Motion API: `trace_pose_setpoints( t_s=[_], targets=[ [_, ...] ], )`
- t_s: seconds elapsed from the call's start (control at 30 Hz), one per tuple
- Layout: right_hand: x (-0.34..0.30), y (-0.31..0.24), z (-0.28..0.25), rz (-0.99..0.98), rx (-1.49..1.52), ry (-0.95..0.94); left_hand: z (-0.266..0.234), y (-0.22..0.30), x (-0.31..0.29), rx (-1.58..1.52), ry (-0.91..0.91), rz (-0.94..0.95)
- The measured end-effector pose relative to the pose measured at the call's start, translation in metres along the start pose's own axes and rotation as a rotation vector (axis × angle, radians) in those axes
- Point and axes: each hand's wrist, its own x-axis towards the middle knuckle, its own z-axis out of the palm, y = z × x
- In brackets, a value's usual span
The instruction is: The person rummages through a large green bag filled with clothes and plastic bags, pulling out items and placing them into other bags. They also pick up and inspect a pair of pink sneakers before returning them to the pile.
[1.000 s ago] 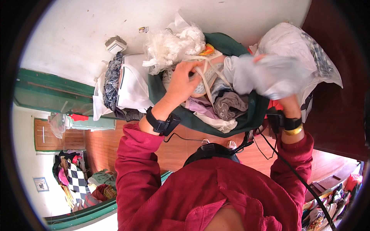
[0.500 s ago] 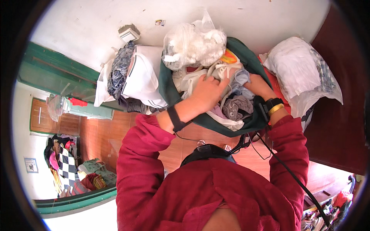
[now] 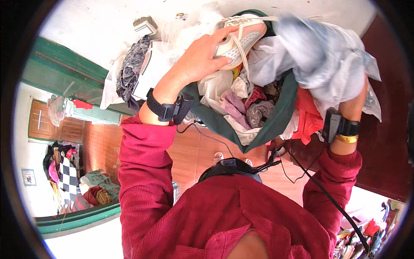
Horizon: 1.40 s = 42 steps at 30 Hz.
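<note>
White sneaker (image 3: 252,38) is clamped by the left hand (image 3: 200,55), pale cloth (image 3: 321,64) by the right hand (image 3: 359,99).

There is one left hand (image 3: 196,60) and one right hand (image 3: 360,93), two together. At the upper edge of one green bag (image 3: 289,103) there is one shoe (image 3: 254,36). I count also two black wrist straps (image 3: 165,113), one yellow bracelet (image 3: 347,138), one wall box (image 3: 145,27) and two feet (image 3: 218,157).

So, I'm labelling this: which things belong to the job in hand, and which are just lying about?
In hand: shoe, in the left hand; pale cloth, in the right hand; green bag with clothes.

Lying about: red cloth beside the bag; dark bundle; checkered cloth, far left.
</note>
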Motion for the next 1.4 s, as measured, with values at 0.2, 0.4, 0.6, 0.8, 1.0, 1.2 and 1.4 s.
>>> trace_pose_setpoints(
  t_s=[0.2, 0.4, 0.6, 0.8, 1.0, 1.2, 1.4],
  targets=[
    [0.003, -0.018, -0.107, 0.007, 0.163, 0.259, 0.030, -0.031, -0.005, -0.018, -0.028, -0.037],
    [-0.039, -0.051, -0.196, -0.078, 0.024, 0.395, 0.067, -0.042, 0.014, 0.110, -0.013, 0.060],
    [-0.085, -0.073, -0.238, -0.093, -0.076, 0.490, 0.122, -0.026, 0.036, -0.009, -0.083, 0.109],
    [-0.121, -0.081, -0.244, -0.098, -0.112, 0.538, 0.195, 0.007, 0.013, -0.366, -0.491, 0.526],
    [-0.141, -0.085, -0.238, -0.105, -0.130, 0.552, 0.164, 0.039, -0.059, -0.045, -0.300, 0.331],
    [-0.154, -0.098, -0.226, -0.121, -0.163, 0.571, 0.131, 0.048, -0.097, 0.005, -0.182, 0.475],
    [-0.170, -0.124, -0.198, -0.134, -0.193, 0.585, 0.036, -0.049, -0.050, 0.392, 0.394, 0.162]
  ],
)
